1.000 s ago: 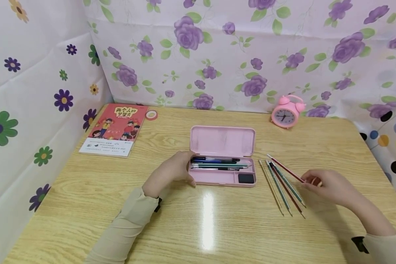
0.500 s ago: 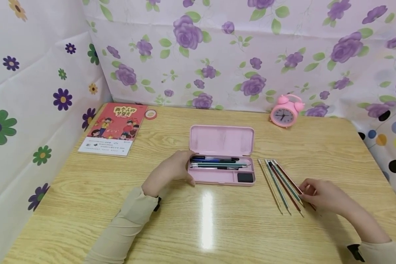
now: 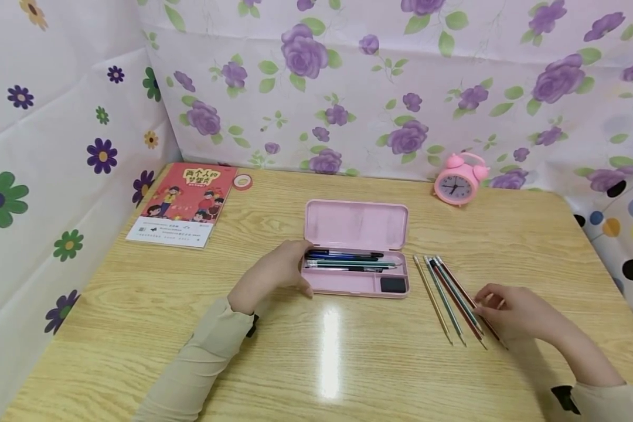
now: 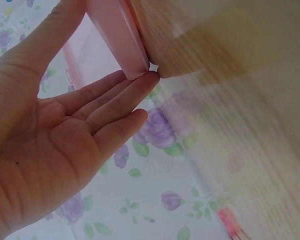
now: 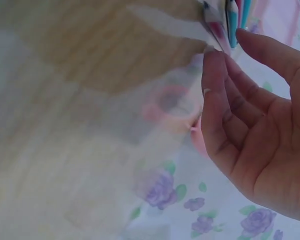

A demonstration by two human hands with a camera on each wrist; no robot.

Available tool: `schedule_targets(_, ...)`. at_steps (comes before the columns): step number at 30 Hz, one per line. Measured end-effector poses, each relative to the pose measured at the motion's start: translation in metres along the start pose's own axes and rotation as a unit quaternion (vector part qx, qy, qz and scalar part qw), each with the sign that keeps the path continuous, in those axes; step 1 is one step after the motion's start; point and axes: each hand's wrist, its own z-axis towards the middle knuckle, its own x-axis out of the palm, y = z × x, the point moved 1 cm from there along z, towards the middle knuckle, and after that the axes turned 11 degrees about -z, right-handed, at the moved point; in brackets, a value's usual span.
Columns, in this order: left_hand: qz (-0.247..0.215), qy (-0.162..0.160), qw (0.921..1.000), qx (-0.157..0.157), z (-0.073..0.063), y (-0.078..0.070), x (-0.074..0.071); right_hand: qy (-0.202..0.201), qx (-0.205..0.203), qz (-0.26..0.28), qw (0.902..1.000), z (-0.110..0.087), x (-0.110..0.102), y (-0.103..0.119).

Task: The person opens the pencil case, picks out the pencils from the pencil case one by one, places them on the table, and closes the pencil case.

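Note:
An open pink pencil case (image 3: 343,285) lies mid-table with several pens and pencils and a black eraser (image 3: 392,285) inside. My left hand (image 3: 276,271) holds its left end, thumb at the front and fingers behind; the left wrist view shows those fingers along the case's end (image 4: 121,37). Right of the case, several pencils fan out: a gold pencil (image 3: 432,299) at the left, green and red ones beside it. My right hand (image 3: 522,310) has thumb and fingertips at the rightmost red pencil (image 3: 493,334). In the right wrist view, pencil points (image 5: 232,22) show by the thumb.
A red-covered book (image 3: 184,202) lies at the back left, with a small round pink-and-white item (image 3: 242,182) beside it. A pink alarm clock (image 3: 456,181) stands at the back right. Flowered cloth (image 3: 348,88) hangs behind the wooden table (image 3: 274,363).
My right hand has lowered the red pencil from a raised angle to lie beside the others. The right-hand pencils sit slightly closer together. My left hand has stayed on the case.

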Motion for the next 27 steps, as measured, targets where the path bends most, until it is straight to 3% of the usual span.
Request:
schedule_targets(4, 0.0, 0.0, 1.0, -0.003, -0.001, 0.002, 0.0, -0.044, -0.015, -0.012, 0.9989, 0.013, -0.005, 0.005)
schedule_targets(9, 0.007, 0.0, 0.9999, -0.01, -0.001, 0.003, 0.0, -0.081, -0.077, 0.002, 0.9937, 0.035, -0.011, 0.016)
schedule_targets(20, 0.013, -0.001, 0.9999, -0.008, -0.002, 0.001, 0.0, -0.104, -0.185, -0.009, 0.9772, 0.099, -0.017, 0.057)
schedule_targets(27, 0.02, -0.001, 0.9997, -0.014, 0.0, 0.001, 0.0, -0.109, -0.224, -0.052, 0.9669, 0.116, -0.014, 0.089)
